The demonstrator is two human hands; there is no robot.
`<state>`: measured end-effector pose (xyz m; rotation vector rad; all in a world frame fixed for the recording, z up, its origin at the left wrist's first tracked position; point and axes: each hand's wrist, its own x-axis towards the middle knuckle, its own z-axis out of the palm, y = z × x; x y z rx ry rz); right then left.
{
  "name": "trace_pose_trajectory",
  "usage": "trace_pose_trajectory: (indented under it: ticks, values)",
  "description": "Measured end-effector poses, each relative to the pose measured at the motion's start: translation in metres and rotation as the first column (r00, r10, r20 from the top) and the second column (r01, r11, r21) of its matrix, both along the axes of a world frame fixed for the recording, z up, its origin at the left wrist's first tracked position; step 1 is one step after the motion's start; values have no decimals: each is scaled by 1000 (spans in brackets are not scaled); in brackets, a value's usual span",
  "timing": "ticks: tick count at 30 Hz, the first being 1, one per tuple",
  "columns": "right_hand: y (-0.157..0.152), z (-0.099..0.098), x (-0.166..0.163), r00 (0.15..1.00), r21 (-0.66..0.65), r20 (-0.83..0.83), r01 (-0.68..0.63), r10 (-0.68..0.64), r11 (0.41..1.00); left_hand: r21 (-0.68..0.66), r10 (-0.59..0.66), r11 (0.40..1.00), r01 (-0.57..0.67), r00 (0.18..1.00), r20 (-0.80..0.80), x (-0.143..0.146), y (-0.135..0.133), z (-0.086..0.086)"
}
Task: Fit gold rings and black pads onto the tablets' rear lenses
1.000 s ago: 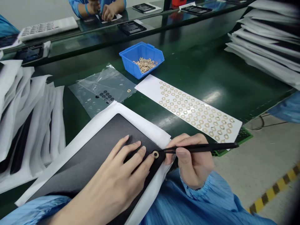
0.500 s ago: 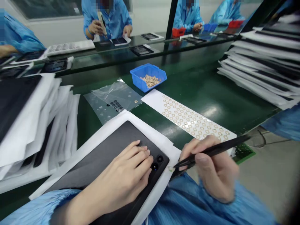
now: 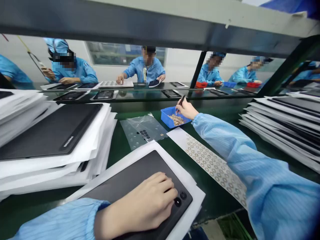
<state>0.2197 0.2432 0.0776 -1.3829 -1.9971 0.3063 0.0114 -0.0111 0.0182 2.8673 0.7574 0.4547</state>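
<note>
My left hand (image 3: 147, 203) rests on the back of a dark grey tablet (image 3: 120, 183), beside its two round camera rings (image 3: 180, 199). Its fingers are slightly bent and grip nothing. The tablet lies tilted on white sheets (image 3: 197, 196). My right hand (image 3: 186, 109) reaches far forward, closed around black tweezers (image 3: 182, 100). The tips point down into a blue bin (image 3: 167, 116) with many small tan pieces (image 3: 176, 119). Just in front of the bin lies a white strip (image 3: 178, 136) with rows of small rings, partly covered by my right sleeve.
A clear plastic bag (image 3: 132, 128) with small black pieces on it lies left of the bin. Stacks of tablets between white sheets stand at left (image 3: 100, 140) and right (image 3: 282, 133). Behind runs a ledge with black parts (image 3: 172, 93); co-workers in blue (image 3: 147, 68) sit beyond.
My right hand has gone from beside the tablet forward to the bin, with the tweezers. My left hand stays on the tablet, fingers more bent. The view has tilted up.
</note>
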Motion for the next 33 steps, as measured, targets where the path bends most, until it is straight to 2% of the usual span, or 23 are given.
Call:
trace_pose_trajectory:
  ticks: [5,7,9,10,12,16,19,22,24,26,29,33]
  values:
    - [-5,2,-13,998,4,55,-43,43,999,-34,31,999,-30,998,51,-6,17,6]
    - [-5,-1,-20,994,-6,87,-61,61,998,-37,117,993,-113,988,105,-17,36,8]
    - [0,-6,-25,992,-18,113,-47,49,999,-33,265,964,-263,952,153,-34,62,8]
    - [4,-8,-25,992,-23,121,-26,29,999,-38,365,931,-364,916,165,-43,75,7]
    - [13,-10,-21,991,-26,127,32,-28,999,-66,569,822,-566,806,163,-64,100,1]
    - [16,-8,-16,985,-2,135,110,-109,994,-114,810,584,-804,568,148,-91,131,-17]
    - [3,-11,-35,986,-2,169,-2,2,1000,-158,919,393,-906,381,101,-97,137,-32]
    - [-13,-28,-70,958,-67,197,-200,210,977,-183,965,263,-947,259,45,-95,137,-40]
    - [-20,-46,-95,935,-102,187,-287,302,953,-192,975,223,-956,222,25,-94,136,-42]
    - [-23,-64,-113,928,-115,164,-320,336,940,-202,978,207,-957,207,17,-94,137,-42]
    - [-20,-87,-125,936,-131,126,-314,330,940,-225,980,197,-954,198,15,-95,139,-43]
    - [-15,-102,-126,953,-144,81,-277,291,950,-265,983,185,-946,181,37,-96,142,-45]
